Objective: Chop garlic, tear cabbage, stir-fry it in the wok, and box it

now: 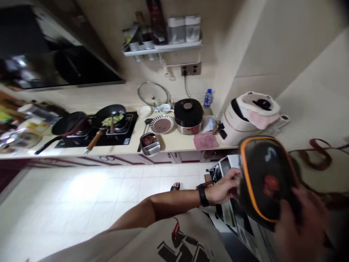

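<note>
At the right, a dark, rounded-square lid (pixel 259 174) with an orange rim and a red spot near its middle is tilted towards me. Whether a vessel sits beneath it I cannot tell. My left hand (pixel 223 187), a black watch on its wrist, is closed at the lid's left edge with its fingertips partly hidden. Across the lid's lower right lies my right hand (pixel 302 222), blurred, its thumb and fingers closed around the edge there.
Along the counter stand a wok (pixel 110 116) with chopped food, a red-black frying pan (pixel 69 123), a steel container (pixel 149 143), a striped bowl (pixel 161 124), a black-lidded cooker (pixel 188 112) and a white appliance (pixel 237 123). A pink cloth (pixel 205 141) lies at the edge.
</note>
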`<state>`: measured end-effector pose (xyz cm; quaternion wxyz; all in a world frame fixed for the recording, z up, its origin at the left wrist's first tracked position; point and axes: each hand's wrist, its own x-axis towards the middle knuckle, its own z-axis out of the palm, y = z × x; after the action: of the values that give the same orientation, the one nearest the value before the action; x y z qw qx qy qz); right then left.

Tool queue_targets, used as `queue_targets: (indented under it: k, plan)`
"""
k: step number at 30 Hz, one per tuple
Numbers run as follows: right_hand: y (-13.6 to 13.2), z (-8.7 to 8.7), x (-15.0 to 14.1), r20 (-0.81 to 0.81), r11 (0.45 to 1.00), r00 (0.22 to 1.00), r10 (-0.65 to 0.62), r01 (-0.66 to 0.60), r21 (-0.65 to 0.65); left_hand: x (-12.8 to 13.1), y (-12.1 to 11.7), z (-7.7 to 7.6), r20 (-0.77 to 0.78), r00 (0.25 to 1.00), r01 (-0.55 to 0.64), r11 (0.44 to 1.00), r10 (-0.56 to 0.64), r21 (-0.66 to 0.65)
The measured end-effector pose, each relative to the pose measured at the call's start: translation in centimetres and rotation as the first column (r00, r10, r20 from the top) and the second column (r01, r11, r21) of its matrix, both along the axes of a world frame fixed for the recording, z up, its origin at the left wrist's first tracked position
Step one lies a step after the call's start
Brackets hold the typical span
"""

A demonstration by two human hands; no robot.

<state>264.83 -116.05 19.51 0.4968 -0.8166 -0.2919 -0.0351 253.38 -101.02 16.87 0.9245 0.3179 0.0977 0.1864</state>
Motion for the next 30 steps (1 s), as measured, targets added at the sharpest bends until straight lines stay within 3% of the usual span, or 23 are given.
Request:
queue_targets:
  k: [3,6,9,12,14,17,20,24,30]
  plan:
    - [6.6,-0.1,-3.6,0.124,0.951,0.943,0.308,-0.303,-0.056,-6.8,3.5,-0.8,-0.032,0.969,-0.246,0.969,0.245,-0.025]
    - [12.5,-1.6,-9.3,0.114,0.810,0.802,0.586,-0.577,-0.107,-13.6,5.8,-2.0,-0.086,0.915,-0.392,0.919,0.393,0.029]
    - [16.1,-2.4,-15.8,0.103,0.697,0.690,0.716,-0.703,-0.141,-20.0,7.6,-3.5,-0.126,0.850,-0.508,0.859,0.512,0.067]
    - [18.1,-2.1,-22.3,0.136,0.575,0.559,0.818,-0.778,-0.254,-26.3,9.3,-4.8,-0.130,0.791,-0.591,0.802,0.598,0.088]
    - [19.1,-1.9,-26.2,0.153,0.528,0.507,0.848,-0.781,-0.335,-30.1,10.3,-5.3,-0.146,0.771,-0.612,0.785,0.620,0.096]
    - [20.3,-2.6,-31.0,0.201,0.560,0.526,0.827,-0.735,-0.383,-34.8,11.2,-5.8,-0.207,0.756,-0.618,0.781,0.621,0.087]
    - [20.9,-4.0,-34.0,0.256,0.578,0.519,0.815,-0.712,-0.399,-37.8,11.3,-6.1,-0.242,0.759,-0.621,0.784,0.605,0.014]
    - [21.0,-5.0,-36.5,0.325,0.587,0.490,0.809,-0.708,-0.394,-39.9,11.1,-6.4,-0.258,0.736,-0.652,0.758,0.627,-0.018]
    - [22.4,-4.3,-39.6,0.309,0.587,0.507,0.805,-0.755,-0.291,-42.2,12.2,-7.6,-0.292,0.679,-0.674,0.730,0.673,0.115]
